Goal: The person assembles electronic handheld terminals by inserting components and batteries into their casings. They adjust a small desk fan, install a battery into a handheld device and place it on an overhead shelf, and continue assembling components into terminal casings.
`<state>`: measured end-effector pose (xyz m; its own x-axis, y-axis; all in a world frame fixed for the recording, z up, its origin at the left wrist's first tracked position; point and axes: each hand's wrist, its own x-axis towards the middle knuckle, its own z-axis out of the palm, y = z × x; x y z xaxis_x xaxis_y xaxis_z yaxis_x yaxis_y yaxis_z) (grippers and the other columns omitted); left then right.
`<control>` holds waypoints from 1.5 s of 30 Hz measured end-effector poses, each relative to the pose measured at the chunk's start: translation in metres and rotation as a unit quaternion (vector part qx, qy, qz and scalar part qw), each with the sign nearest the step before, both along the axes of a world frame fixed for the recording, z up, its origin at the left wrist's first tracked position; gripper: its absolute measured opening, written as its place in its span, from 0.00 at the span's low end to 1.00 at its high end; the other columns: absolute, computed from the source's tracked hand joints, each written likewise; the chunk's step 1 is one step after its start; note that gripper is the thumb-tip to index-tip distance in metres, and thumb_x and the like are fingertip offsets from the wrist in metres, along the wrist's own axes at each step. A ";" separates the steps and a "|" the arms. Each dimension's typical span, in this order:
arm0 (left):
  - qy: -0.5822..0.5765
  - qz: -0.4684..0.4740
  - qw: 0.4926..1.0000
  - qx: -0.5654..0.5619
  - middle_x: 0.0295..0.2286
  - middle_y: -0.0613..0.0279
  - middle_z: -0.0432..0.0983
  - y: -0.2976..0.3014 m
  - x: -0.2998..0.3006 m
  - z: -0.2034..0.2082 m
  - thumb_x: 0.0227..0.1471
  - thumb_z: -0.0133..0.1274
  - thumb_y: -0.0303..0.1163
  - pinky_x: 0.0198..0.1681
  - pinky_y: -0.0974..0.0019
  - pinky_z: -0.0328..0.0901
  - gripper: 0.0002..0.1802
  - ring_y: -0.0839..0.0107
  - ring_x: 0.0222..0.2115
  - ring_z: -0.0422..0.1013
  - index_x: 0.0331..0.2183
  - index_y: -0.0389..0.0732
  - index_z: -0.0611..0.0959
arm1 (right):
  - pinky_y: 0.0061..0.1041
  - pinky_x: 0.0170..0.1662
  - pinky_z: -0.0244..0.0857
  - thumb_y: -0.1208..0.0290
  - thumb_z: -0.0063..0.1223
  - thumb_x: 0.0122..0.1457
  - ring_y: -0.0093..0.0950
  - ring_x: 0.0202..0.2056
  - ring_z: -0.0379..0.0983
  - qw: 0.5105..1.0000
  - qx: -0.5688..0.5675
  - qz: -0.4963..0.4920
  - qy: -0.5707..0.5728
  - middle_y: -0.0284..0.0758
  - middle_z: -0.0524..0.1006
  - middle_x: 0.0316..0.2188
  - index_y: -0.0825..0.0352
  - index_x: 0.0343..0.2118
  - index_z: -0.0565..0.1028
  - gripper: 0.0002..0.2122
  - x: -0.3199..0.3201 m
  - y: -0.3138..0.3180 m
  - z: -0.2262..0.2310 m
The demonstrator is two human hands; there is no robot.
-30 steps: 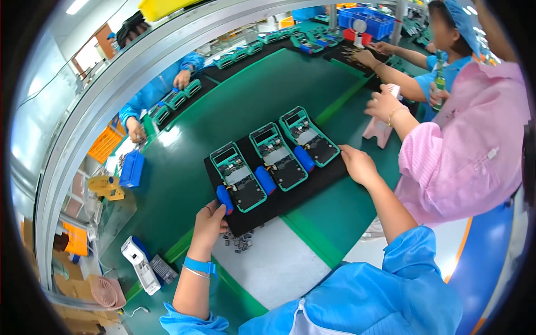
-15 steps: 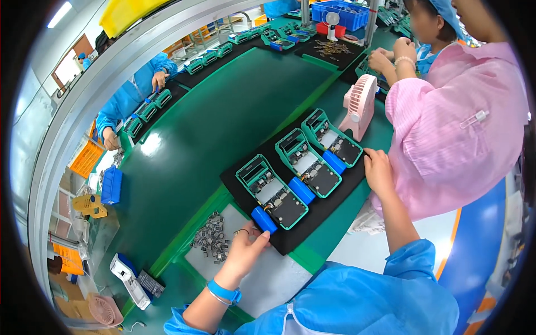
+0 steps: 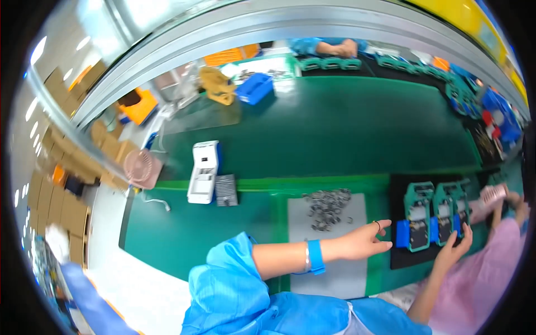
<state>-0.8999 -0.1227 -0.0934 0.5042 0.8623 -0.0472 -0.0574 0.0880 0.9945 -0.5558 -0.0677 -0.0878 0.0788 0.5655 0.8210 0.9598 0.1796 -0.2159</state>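
Observation:
A black mat point(image 3: 400, 259) lies at the right, bearing three teal device housings point(image 3: 419, 209) with exposed circuit boards and blue battery packs point(image 3: 402, 233) at their sides. My left hand point(image 3: 364, 240) points toward the mat's left edge, fingers and thumb apart, close to the nearest battery pack and holding nothing visible. At the mat's near right side is my right hand point(image 3: 451, 252), its fingers spread over the housings' lower ends; whether they touch is unclear. Left of the mat, a pile of small metal parts point(image 3: 328, 207) rests on a pale grey sheet point(image 3: 335, 279).
A white device casing point(image 3: 204, 172) and a dark grey block point(image 3: 226, 190) lie on the table's left half. A pink fan point(image 3: 143, 168) stands at the left end. Farther back are a blue bin point(image 3: 254, 89) and another person's hands point(image 3: 341, 48). A person in pink point(image 3: 480, 273) sits close at right.
The view has swung to the left, so the mat now appears at the right. My right hand has come from the mat's right edge in over the housings. My left hand stays near the battery pack.

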 end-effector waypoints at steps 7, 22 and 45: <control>0.353 0.251 0.885 0.170 0.35 0.52 0.80 0.000 -0.181 0.053 0.56 0.53 0.44 0.39 0.61 0.70 0.25 0.62 0.35 0.77 0.48 0.35 0.78 | 0.36 0.61 0.53 0.83 0.46 0.56 0.41 0.57 0.60 0.923 -0.114 0.348 0.119 0.45 0.65 0.54 0.71 0.45 0.71 0.13 -0.166 -0.040 0.002; 0.483 0.424 0.759 0.106 0.40 0.45 0.78 0.159 -0.499 -0.074 0.49 0.54 0.41 0.51 0.56 0.66 0.20 0.51 0.45 0.73 0.41 0.39 0.84 | 0.31 0.40 0.71 0.83 0.55 0.55 0.39 0.36 0.77 0.760 -0.356 0.527 0.132 0.46 0.78 0.37 0.69 0.41 0.77 0.10 -0.239 -0.103 -0.065; 0.209 0.423 0.878 0.081 0.53 0.55 0.71 -0.043 -0.400 0.044 0.62 0.51 0.37 0.58 0.68 0.59 0.26 0.70 0.54 0.66 0.56 0.31 0.71 | 0.20 0.30 0.65 0.83 0.51 0.55 0.24 0.29 0.72 0.715 -0.344 0.595 0.124 0.38 0.76 0.30 0.70 0.35 0.77 0.06 -0.267 -0.075 -0.021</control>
